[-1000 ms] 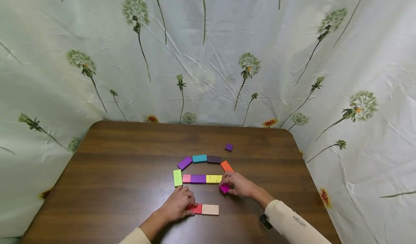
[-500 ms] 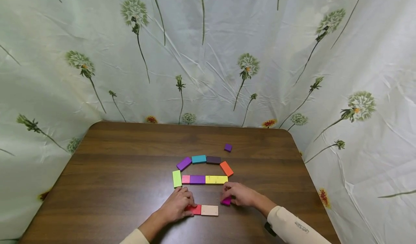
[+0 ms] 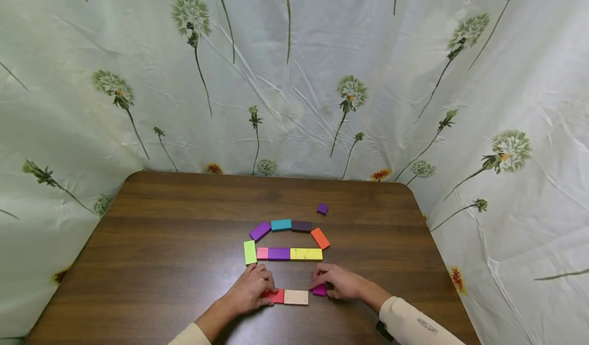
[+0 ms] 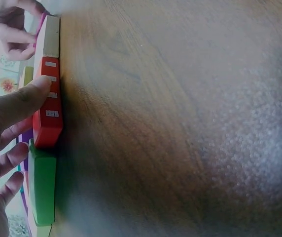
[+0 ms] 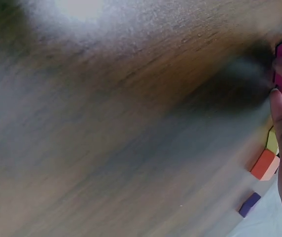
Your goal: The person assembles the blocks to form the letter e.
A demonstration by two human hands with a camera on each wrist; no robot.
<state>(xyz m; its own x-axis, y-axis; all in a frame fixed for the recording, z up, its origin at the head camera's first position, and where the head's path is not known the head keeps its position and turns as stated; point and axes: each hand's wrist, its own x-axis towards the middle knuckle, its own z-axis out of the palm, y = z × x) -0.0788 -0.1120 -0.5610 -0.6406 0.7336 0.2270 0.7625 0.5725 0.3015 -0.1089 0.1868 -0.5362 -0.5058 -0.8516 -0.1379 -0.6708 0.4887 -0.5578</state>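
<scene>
My left hand (image 3: 250,290) rests on the table with its thumb on the front face of a red block (image 4: 52,131) and its index finger behind it, pinching it. A beige block (image 3: 296,297) adjoins the red block's right end. A green block (image 4: 45,190), hidden under my hand in the head view, shows beside the red one in the left wrist view. My right hand (image 3: 342,282) pinches a magenta block (image 3: 319,290) just right of the beige block, with a small gap between them. The magenta block is partly covered by fingers.
Behind my hands lies a row of pink (image 3: 263,253), purple (image 3: 279,254) and yellow (image 3: 306,254) blocks. Around it curve light green (image 3: 250,252), violet (image 3: 260,231), teal (image 3: 281,225), dark (image 3: 301,226) and orange (image 3: 320,238) blocks. A small purple block (image 3: 322,209) lies apart farther back.
My right hand has brought the magenta block from beside the yellow block's right end toward me, close to the beige block. My left hand has stayed at the red block.
</scene>
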